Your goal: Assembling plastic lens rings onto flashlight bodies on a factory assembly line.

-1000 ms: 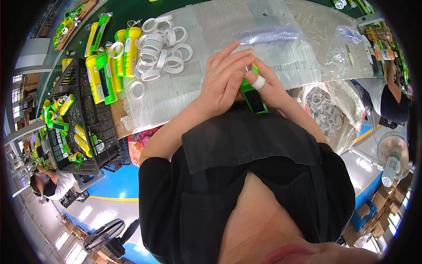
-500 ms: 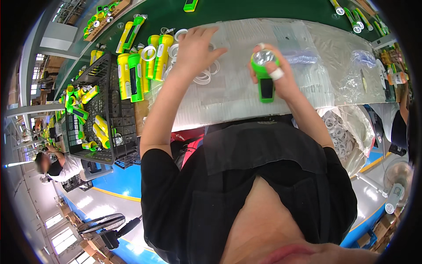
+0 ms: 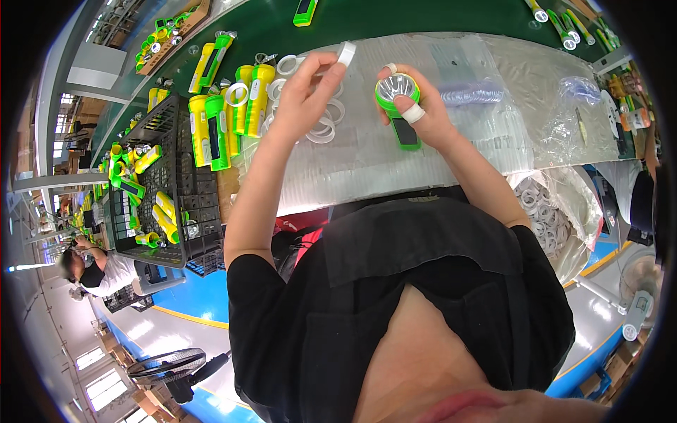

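Note:
My right hand (image 3: 421, 111) is wrapped round a green flashlight (image 3: 405, 132), its shiny reflector end turned up toward me and its dark panel showing below. White bands circle the thumb and one finger of that hand. To its left, my left hand (image 3: 308, 92) pinches a white plastic ring (image 3: 346, 53) between thumb and fingers. The ring is held up on edge, apart from the flashlight. Several loose white rings (image 3: 322, 132) lie on the plastic-covered work surface (image 3: 374, 169) beside my left wrist. Yellow and green flashlights (image 3: 200, 132) stand in a group left of that arm.
A black crate (image 3: 180, 183) holding flashlights stands at the left. A sack of white rings (image 3: 539, 211) hangs open below the table's right side. Stacked clear discs (image 3: 472, 95) lie right of my right hand. Behind runs a green belt (image 3: 395, 17). Another person (image 3: 106, 271) sits far left.
My left hand was spread over the loose rings; now it is closed on one ring, lifted toward the flashlight. My right hand has brought the flashlight a little to the left.

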`<state>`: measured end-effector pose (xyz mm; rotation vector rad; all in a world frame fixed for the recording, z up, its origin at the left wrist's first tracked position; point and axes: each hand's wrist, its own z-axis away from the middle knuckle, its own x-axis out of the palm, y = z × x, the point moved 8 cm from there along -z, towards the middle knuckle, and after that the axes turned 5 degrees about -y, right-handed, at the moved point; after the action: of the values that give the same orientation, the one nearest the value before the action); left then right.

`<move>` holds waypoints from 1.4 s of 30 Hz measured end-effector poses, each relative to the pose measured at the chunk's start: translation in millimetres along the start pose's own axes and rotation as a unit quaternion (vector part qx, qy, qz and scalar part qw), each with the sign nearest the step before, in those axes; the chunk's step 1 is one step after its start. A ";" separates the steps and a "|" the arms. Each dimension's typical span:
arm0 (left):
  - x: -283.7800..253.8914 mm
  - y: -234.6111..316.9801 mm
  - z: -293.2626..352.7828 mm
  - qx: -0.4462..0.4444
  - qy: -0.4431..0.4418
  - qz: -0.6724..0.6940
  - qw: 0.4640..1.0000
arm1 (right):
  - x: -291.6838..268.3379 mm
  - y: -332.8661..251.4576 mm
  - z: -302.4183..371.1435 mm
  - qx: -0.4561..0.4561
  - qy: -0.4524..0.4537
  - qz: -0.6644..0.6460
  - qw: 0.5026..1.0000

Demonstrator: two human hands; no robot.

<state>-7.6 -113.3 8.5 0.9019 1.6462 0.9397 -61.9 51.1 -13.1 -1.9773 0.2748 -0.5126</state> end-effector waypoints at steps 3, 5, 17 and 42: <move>19.5 42.8 13.7 0.139 0.019 0.097 0.985 | -1.6 -0.2 0.7 -0.003 0.001 0.003 1.000; 25.4 61.7 19.5 0.212 0.043 -0.063 0.974 | -1.5 -0.9 1.4 -0.004 0.005 0.006 1.000; 39.7 84.3 15.8 0.224 -0.004 -0.174 0.959 | -15.9 -32.2 6.5 -0.148 0.081 0.111 0.980; 91.1 101.7 6.8 0.259 -0.021 -0.126 0.957 | 6.4 -118.3 -17.0 0.061 -0.314 0.608 0.726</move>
<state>-9.4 12.0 63.2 1.0125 1.9553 0.3101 -67.9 87.5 100.8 -1.3121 0.9512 0.9537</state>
